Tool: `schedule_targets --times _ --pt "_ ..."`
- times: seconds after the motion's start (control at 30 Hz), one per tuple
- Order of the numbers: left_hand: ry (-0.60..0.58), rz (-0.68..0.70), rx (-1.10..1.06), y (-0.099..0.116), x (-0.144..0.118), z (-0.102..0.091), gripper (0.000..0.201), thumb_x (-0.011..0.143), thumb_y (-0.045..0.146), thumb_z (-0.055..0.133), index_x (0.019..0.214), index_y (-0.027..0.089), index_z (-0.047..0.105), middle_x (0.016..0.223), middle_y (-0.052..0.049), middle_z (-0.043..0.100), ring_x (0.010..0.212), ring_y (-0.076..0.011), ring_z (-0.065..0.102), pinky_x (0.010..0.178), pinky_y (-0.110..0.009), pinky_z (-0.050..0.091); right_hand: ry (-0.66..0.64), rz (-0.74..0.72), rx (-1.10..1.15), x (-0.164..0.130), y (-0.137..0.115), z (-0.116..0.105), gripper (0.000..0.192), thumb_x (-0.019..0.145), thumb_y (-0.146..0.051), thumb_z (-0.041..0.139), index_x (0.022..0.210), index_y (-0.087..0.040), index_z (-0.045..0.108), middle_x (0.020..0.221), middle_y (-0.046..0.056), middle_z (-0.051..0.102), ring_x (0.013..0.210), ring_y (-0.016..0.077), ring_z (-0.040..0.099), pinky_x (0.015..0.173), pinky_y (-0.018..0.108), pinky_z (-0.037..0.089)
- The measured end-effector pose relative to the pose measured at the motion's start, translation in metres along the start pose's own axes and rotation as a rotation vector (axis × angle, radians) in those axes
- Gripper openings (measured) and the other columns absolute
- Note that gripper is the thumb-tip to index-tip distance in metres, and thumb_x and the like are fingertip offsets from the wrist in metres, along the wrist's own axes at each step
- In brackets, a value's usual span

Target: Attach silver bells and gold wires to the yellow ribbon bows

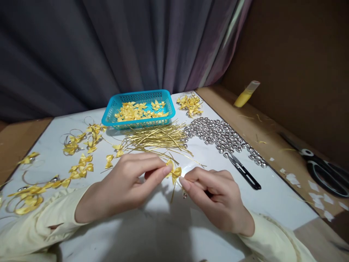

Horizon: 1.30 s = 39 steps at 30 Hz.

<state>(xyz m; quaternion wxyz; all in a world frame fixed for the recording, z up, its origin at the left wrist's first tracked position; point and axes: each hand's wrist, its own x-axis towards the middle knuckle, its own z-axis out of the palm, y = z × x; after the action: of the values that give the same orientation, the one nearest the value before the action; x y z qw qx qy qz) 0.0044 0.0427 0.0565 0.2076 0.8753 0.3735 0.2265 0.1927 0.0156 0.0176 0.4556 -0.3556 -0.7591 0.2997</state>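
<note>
My left hand [124, 185] pinches a small yellow ribbon bow [174, 171] between thumb and forefinger, just above the white table [163, 233]. Facing it, my right hand [215, 198] pinches a thin gold wire tie [172, 193] that hangs down from the bow, with something small and silver at its fingertips. Behind my hands lies a heap of gold wire ties [156, 138]. To its right spreads a pile of small silver bells [218, 133].
A turquoise basket [109, 115] with yellow bows stands at the back. Finished bows with bells [73, 171] lie scattered on the left, and more bows [191, 103] at the back right. Black thread snips [244, 171] lie right of my hands. Large scissors [321, 169] and a yellow bottle [245, 95] rest on the brown surface.
</note>
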Motion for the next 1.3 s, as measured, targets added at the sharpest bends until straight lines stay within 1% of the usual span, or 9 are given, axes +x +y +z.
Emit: schedule_targets --times 0.23,0.4,0.53,0.7,0.87,1.03,1.3 --pt "-0.051 0.004 -0.048 -0.0026 0.0012 0.0018 0.022 0.09 0.016 0.042 0.069 0.016 0.049 0.061 0.004 0.045 0.055 -0.0075 0.042 0.055 -0.019 0.032 -0.019 0.006 0.013 0.0018 -0.0017 0.0002 0.022 0.08 -0.007 0.049 0.06 -0.016 0.045 0.049 -0.008 0.026 0.041 0.0041 0.021 0.038 0.017 0.021" --pt "-0.082 -0.011 -0.102 -0.0018 0.0027 -0.0001 0.021 0.091 0.015 0.04 0.071 0.017 0.046 0.062 0.006 0.045 0.056 -0.0067 0.042 0.057 -0.018 0.032 -0.024 0.005 -0.001 0.0027 -0.0026 -0.0002 0.023 0.081 -0.008 0.049 0.06 -0.016 0.045 0.049 -0.008 0.026 0.041 0.0045 0.022 0.038 0.017 0.022" --pt "-0.107 -0.01 -0.105 -0.0021 0.0035 -0.0005 0.022 0.092 0.014 0.04 0.07 0.017 0.044 0.063 0.006 0.044 0.057 -0.0063 0.042 0.058 -0.017 0.032 -0.016 -0.034 -0.02 0.0019 -0.0035 0.0002 0.021 0.082 -0.009 0.048 0.062 -0.016 0.047 0.048 -0.008 0.029 0.041 0.0049 0.024 0.04 0.017 0.024" --pt "-0.08 0.018 -0.094 -0.0016 0.0025 0.0005 0.021 0.092 0.014 0.039 0.071 0.017 0.043 0.063 0.006 0.042 0.056 -0.0069 0.04 0.057 -0.018 0.032 -0.011 -0.065 -0.027 -0.0015 -0.0008 0.0013 0.018 0.082 -0.009 0.049 0.066 -0.015 0.049 0.049 -0.007 0.03 0.042 0.0058 0.025 0.041 0.019 0.026" --pt "-0.081 0.042 -0.069 -0.0026 0.001 0.0005 0.02 0.092 0.013 0.039 0.074 0.017 0.044 0.066 0.005 0.043 0.059 -0.0077 0.042 0.059 -0.019 0.033 0.002 -0.09 -0.009 -0.0019 -0.0005 0.0018 0.017 0.082 -0.008 0.048 0.067 -0.015 0.05 0.049 -0.007 0.03 0.042 0.0063 0.025 0.041 0.019 0.025" --pt "-0.067 0.086 -0.02 -0.0053 -0.0005 -0.0007 0.018 0.093 0.015 0.039 0.077 0.016 0.046 0.068 0.004 0.045 0.062 -0.0082 0.043 0.06 -0.019 0.034 0.044 -0.061 -0.002 0.0003 -0.0017 0.0016 0.02 0.082 -0.008 0.048 0.064 -0.016 0.049 0.048 -0.008 0.029 0.042 0.0059 0.024 0.041 0.019 0.025" --pt "-0.056 0.103 -0.014 -0.0038 -0.0009 -0.0007 0.018 0.092 0.014 0.039 0.076 0.016 0.046 0.067 0.004 0.044 0.061 -0.0075 0.043 0.06 -0.018 0.034 0.03 -0.05 0.024 -0.0003 -0.0011 0.0007 0.02 0.082 -0.008 0.048 0.064 -0.016 0.049 0.049 -0.008 0.029 0.042 0.0058 0.025 0.041 0.019 0.025"
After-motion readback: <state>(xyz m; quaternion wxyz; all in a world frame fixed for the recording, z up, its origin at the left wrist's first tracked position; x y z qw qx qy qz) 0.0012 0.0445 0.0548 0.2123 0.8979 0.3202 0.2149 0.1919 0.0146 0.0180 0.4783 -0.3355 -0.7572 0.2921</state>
